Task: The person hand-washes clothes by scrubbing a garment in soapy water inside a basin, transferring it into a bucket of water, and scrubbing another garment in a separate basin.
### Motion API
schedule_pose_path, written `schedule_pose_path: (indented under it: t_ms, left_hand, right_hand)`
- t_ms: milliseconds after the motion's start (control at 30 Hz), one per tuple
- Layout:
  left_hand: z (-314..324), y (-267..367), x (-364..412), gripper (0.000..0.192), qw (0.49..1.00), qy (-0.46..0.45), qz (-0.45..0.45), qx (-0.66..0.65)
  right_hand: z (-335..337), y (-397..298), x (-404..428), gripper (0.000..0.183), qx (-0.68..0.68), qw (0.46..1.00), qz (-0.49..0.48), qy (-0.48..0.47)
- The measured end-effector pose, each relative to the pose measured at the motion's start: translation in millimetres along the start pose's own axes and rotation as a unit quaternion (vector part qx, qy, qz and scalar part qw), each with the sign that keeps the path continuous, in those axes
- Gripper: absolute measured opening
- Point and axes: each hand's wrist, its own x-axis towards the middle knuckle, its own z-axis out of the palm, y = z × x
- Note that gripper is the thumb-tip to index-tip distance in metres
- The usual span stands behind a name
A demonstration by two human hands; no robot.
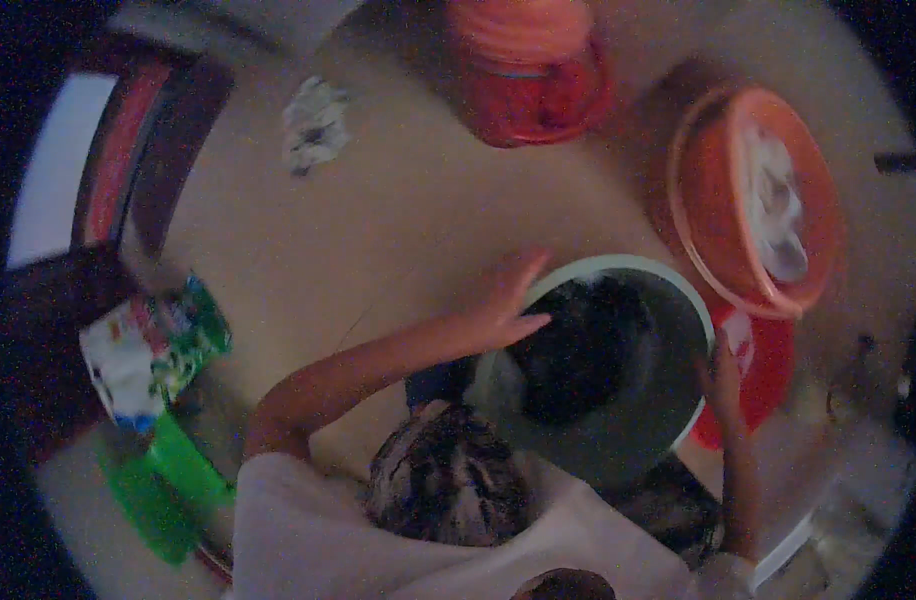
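In front of my knees is a round pale-rimmed tub [679, 442]. Dark contents [578, 345] fill part of it; cloth or water, I cannot tell which. My left hand [514, 307] holds the tub's left rim, thumb over the inside and fingers stretched along the outside. On the opposite side my right hand [720, 371] grips the rim, its fingers blurred and partly dark. Just beyond that hand lies a red plastic object [773, 364], partly hidden by the orange basin.
An orange basin [702, 195] with whitish contents [777, 202] stands at the right. A red container [533, 97] is at the top. A crumpled pale item [315, 127] lies on the floor [398, 217]. Printed packets [154, 352] and a green object [169, 480] are at the left.
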Motion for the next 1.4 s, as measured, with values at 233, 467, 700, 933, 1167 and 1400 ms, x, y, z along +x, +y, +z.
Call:
schedule_pose_path:
  t_ms: [233,467,700,933,1167,1400]
  left_hand:
    - [-68.9,-38.8,-5.2,0.055,0.961,-0.21,-0.177,-0.031]
    - [-116.6,-109.4,29.8,0.057,0.96,-0.211,-0.184,-0.001]
    - [-118.0,-120.6,59.5,0.069,0.941,-0.316,-0.114,0.037]
    - [-107.2,-132.6,70.5,0.077,0.945,-0.326,0.01,0.031]
    - [-113.1,-165.4,86.3,0.077,0.931,-0.333,0.07,0.13]
    - [-119.5,-108.3,85.1,0.067,0.937,-0.333,0.01,0.111]
  right_hand:
    - [26.2,-115.4,-11.2,0.042,0.062,0.985,0.158,0.015]
    - [46.9,-152.9,28.5,0.034,0.166,0.966,0.149,0.131]
    - [79.1,-131.9,46.6,0.033,0.16,0.965,0.136,0.159]
    - [85.8,-117.4,53.2,0.036,0.121,0.964,0.163,0.173]
    - [102.8,-118.4,71.9,0.037,0.112,0.962,0.212,0.13]
    - [93.4,-123.6,50.1,0.037,0.157,0.948,0.195,0.195]
